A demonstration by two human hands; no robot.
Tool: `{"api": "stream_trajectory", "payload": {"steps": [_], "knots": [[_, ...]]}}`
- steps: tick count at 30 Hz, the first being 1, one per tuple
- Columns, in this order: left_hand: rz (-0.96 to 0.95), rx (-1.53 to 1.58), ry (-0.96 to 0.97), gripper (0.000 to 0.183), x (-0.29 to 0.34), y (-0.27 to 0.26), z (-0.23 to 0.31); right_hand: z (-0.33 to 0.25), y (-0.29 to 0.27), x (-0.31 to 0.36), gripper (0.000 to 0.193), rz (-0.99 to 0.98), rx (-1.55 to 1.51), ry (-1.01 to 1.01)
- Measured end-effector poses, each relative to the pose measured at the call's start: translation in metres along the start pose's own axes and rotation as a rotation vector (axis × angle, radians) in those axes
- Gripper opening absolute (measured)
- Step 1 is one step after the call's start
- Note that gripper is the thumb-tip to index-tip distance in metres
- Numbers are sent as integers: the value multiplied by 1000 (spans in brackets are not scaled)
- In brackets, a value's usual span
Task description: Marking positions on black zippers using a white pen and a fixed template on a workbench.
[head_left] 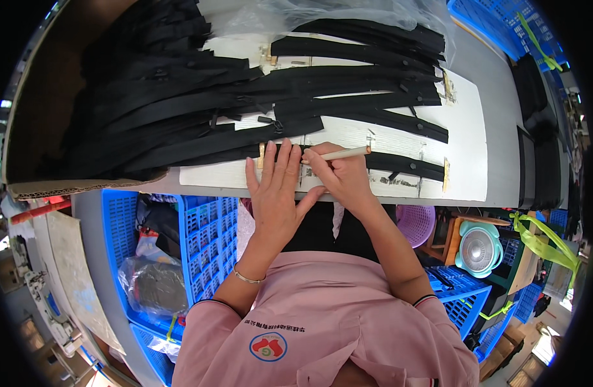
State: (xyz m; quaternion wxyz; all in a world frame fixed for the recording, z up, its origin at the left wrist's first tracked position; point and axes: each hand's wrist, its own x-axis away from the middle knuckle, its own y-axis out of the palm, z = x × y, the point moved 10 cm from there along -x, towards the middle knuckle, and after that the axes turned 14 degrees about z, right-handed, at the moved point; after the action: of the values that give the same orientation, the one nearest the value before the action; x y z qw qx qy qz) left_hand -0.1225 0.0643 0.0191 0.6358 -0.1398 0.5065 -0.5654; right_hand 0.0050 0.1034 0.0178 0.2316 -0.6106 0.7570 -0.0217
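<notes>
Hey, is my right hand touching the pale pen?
Touching. The head view shows the right hand with its fingers gripping the pale pen, whose end sticks out past them.

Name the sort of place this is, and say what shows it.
Likely a sewing or garment workshop: black zipper-like strips are laid out over a white board, more are heaped beside them, and blue plastic crates stand nearby.

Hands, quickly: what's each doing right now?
Left hand: open, fingers laid flat over a black strip.
Right hand: closed, holding a pale pen-like stick.
</notes>
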Motion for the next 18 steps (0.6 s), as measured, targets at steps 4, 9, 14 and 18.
{"api": "stream_trajectory", "payload": {"steps": [4,9,14,18], "knots": [[-13,-19,0,78,0,1,0,2,-1,1,19,-55,-44,89],[-11,-15,-7,79,3,4,-2,7,-52,6,21,158,-104,164],[-14,-45,19,80,3,3,-1,21,-118,8,21,377,81,192],[-35,-43,20,81,2,4,0,30,-117,9,24,341,111,160]]}}
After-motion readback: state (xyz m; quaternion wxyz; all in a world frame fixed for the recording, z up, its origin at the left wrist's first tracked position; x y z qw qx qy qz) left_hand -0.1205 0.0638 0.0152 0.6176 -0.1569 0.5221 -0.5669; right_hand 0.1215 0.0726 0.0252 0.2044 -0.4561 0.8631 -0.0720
